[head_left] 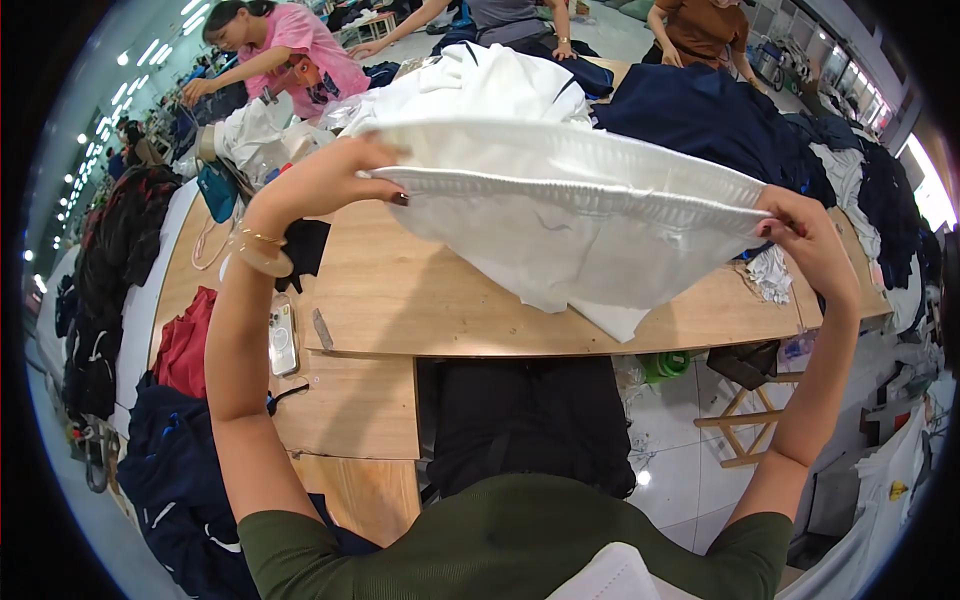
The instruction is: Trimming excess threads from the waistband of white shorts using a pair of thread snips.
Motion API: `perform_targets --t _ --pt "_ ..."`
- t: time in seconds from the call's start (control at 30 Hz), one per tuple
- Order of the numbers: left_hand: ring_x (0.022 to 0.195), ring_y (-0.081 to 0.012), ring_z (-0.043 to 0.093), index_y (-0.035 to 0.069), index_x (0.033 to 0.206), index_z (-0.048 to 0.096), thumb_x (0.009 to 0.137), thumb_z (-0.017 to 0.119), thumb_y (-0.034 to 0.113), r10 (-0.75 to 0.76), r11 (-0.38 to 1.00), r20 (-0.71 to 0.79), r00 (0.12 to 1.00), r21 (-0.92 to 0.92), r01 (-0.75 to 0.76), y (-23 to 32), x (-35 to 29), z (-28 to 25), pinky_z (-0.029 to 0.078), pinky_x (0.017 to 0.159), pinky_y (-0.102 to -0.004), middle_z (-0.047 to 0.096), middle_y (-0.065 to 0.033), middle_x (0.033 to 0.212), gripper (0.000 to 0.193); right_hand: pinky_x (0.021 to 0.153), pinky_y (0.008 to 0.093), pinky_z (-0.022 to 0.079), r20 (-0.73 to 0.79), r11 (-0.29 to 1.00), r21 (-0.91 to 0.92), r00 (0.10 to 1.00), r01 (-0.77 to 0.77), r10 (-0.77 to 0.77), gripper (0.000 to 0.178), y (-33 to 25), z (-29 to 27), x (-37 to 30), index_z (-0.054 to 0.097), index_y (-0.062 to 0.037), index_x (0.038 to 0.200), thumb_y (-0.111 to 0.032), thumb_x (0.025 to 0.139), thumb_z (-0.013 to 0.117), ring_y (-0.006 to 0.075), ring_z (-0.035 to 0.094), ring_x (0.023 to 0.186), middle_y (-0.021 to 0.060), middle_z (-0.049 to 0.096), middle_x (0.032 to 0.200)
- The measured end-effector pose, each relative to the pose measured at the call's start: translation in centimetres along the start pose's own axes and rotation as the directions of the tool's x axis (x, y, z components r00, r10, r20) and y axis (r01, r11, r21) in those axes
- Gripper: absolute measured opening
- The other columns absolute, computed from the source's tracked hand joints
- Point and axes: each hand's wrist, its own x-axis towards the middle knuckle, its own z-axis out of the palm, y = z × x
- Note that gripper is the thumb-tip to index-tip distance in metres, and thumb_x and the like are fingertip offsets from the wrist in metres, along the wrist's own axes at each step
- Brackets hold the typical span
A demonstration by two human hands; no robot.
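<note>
A: Where is the white elastic-waist garment (590, 225)?
B: Stretched wide between the two hands, held up above the wooden bench (365, 290). Its gathered waistband runs across the top, the opening faces upward, and the lower part hangs down to a point near the bench's front edge.

A: How does the left hand (335, 180) hold it?
B: Partly closed on the waistband's left end, thumb in front, fingertips blurred at the rim. A bracelet circles that wrist.

A: And the right hand (803, 228)?
B: Curled around the waistband's opposite end, its thumb pressed against the outer face.

A: What lies about them?
B: Beyond the garment, a white fabric heap (480, 85) sits beside a navy fabric pile (700, 110). Toward the left, a phone (283, 338) lies on the bench, with red cloth (185, 345) near it.

A: Anyone else there?
B: A co-worker in a pink shirt (318, 55) leans in at the far left, arm outstretched.

A: Under the bench?
B: A wooden folding stool (745, 425) stands on the tiled floor (665, 490), to the right.
</note>
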Motion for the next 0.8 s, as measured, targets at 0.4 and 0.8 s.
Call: perform_targets --t 0.4,0.8 --pt "0.073 -0.0002 0.047 0.002 0.087 0.060 0.093 0.060 0.025 -0.343 0.194 0.274 0.898 -0.915 0.353 0.0 -7.0 5.4 0.038 0.065 -0.0171 0.056 0.0077 0.079 0.025 0.049 0.0172 0.022 -0.107 0.841 0.539 0.988 -0.037 0.112 0.007 7.7 4.9 4.8 0.062 -0.0052 0.088 -0.012 0.088 0.061 -0.0014 0.034 0.056 -0.0088 0.049 0.069" --pt "0.069 -0.0078 0.049 0.001 0.084 0.062 0.088 0.061 0.020 -0.339 0.283 0.561 0.755 -0.705 0.651 3.2 -5.7 22.7 0.039 0.065 -0.0220 0.054 0.0029 0.071 0.020 0.060 0.0204 0.038 0.206 0.805 0.540 0.966 -0.245 0.156 0.004 18.8 24.1 8.6 0.061 -0.0020 0.086 -0.005 0.085 0.060 0.0063 0.048 0.066 -0.0026 0.056 0.073"
